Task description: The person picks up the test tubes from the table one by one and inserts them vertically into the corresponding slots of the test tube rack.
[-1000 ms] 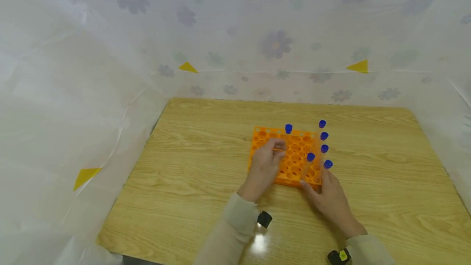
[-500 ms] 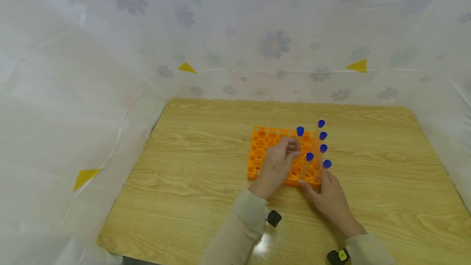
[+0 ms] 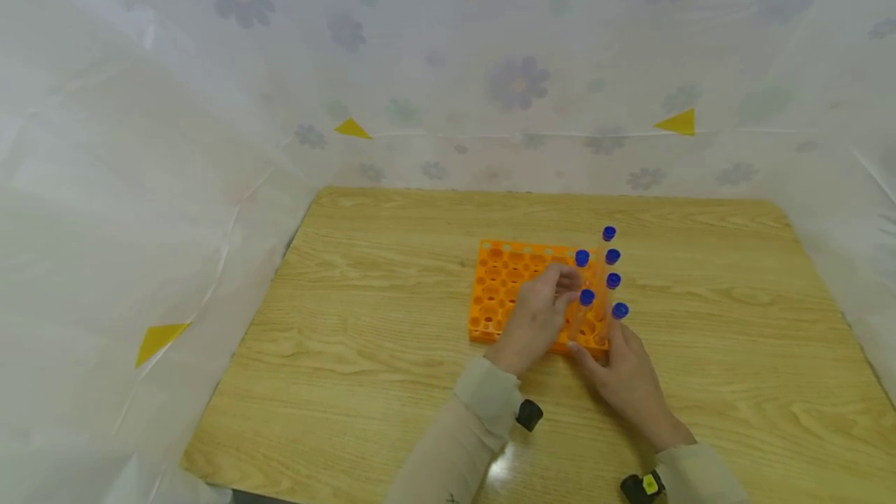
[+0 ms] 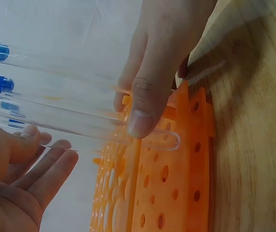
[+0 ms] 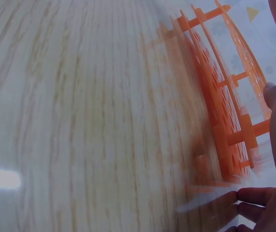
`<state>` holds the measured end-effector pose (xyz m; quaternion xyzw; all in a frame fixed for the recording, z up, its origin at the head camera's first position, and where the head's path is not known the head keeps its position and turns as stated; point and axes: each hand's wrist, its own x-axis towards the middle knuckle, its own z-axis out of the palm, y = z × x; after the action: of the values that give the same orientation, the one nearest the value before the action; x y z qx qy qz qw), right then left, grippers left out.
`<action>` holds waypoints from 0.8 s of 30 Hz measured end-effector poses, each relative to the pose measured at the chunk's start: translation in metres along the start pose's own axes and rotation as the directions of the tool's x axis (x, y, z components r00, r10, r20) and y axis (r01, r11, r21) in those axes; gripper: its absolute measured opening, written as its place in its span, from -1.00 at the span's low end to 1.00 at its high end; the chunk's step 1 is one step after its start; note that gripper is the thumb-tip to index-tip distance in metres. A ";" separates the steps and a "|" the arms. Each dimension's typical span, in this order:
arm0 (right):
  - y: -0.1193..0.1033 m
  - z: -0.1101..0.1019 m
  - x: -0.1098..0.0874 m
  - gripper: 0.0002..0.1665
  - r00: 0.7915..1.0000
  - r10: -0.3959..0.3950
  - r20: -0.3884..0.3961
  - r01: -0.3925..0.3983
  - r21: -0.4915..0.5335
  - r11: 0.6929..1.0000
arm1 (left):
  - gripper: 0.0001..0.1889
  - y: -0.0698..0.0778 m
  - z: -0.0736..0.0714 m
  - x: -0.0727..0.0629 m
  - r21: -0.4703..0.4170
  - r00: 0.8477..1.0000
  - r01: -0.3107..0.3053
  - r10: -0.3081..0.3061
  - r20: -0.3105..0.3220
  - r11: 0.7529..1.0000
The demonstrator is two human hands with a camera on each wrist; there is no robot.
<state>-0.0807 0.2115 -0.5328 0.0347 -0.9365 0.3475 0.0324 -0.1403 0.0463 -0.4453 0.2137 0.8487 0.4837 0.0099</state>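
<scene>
My left hand (image 3: pixel 535 321) pinches an upright blue-capped test tube (image 3: pixel 582 259) over the right half of an orange test tube rack (image 3: pixel 490 298). Its lower end is hidden behind the fingers in the head view. My right hand (image 3: pixel 633 383) grips the rack's near right corner, thumb in front and fingers along the right side. Several blue-capped tubes (image 3: pixel 613 281) stand in a row along the rack's right edge. One more tube (image 3: pixel 586 299) stands just left of the nearest of them. In the left wrist view, my right thumb (image 4: pixel 143 111) lies against the rack's front.
The rack stands on a wood-grain table (image 3: pixel 364 317). White flowered sheeting (image 3: pixel 434 84) hangs behind, and a plain white sheet (image 3: pixel 140 255) closes the left side. Yellow triangles (image 3: pixel 677 122) mark the sheeting. Holes in the rack's left half hold no tubes.
My left hand has moved right across the rack with the test tube, whose cap now sits lower and close to the right-hand row. My right hand has stayed on the rack's corner.
</scene>
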 end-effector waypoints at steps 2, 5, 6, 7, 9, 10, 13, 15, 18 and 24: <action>0.000 0.000 0.000 0.13 1.000 -0.001 -0.003 0.001 0.001 1.000 | -0.79 -0.001 0.001 0.000 0.016 1.000 0.005 -0.005 0.006 1.000; -0.001 0.001 -0.001 0.12 1.000 -0.006 -0.014 0.006 0.005 1.000 | -0.79 -0.003 0.003 0.000 0.036 1.000 0.020 -0.020 0.018 0.999; -0.001 0.001 -0.001 0.12 1.000 -0.009 -0.019 0.009 0.006 1.000 | -0.79 -0.004 0.004 0.000 0.039 0.999 0.025 -0.026 0.021 0.999; -0.001 0.001 -0.001 0.11 1.000 -0.012 -0.023 0.012 0.006 1.000 | -0.79 -0.005 0.004 0.000 0.036 0.999 0.035 -0.036 0.025 0.999; -0.001 0.002 -0.001 0.11 0.999 -0.019 -0.032 0.019 0.010 1.000 | -0.80 -0.007 0.006 -0.001 0.032 0.998 0.051 -0.052 0.034 0.998; -0.001 0.002 -0.001 0.10 0.999 -0.023 -0.035 0.024 0.010 1.000 | -0.79 -0.008 0.007 -0.001 0.028 0.997 0.058 -0.059 0.041 0.998; 0.001 0.002 -0.001 0.10 0.999 -0.032 -0.044 0.032 0.015 0.999 | -0.79 -0.010 0.009 -0.001 0.034 0.996 0.072 -0.074 0.054 0.997; 0.001 0.002 -0.001 0.10 0.998 -0.036 -0.047 0.037 0.019 0.999 | -0.79 -0.011 0.010 -0.001 0.056 0.996 0.066 -0.069 0.056 0.996; 0.002 0.003 0.000 0.10 0.999 -0.029 -0.043 0.030 0.021 0.999 | -0.80 -0.012 0.012 -0.001 0.084 0.997 0.058 -0.062 0.049 0.995; 0.001 0.002 0.000 0.11 1.000 -0.001 -0.022 0.002 0.013 1.000 | -0.83 -0.013 0.013 -0.001 0.107 0.998 0.049 -0.054 0.043 0.993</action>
<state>-0.0807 0.2110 -0.5356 0.0317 -0.9337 0.3540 0.0428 -0.1409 0.0508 -0.4630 0.2033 0.8778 0.4327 0.0306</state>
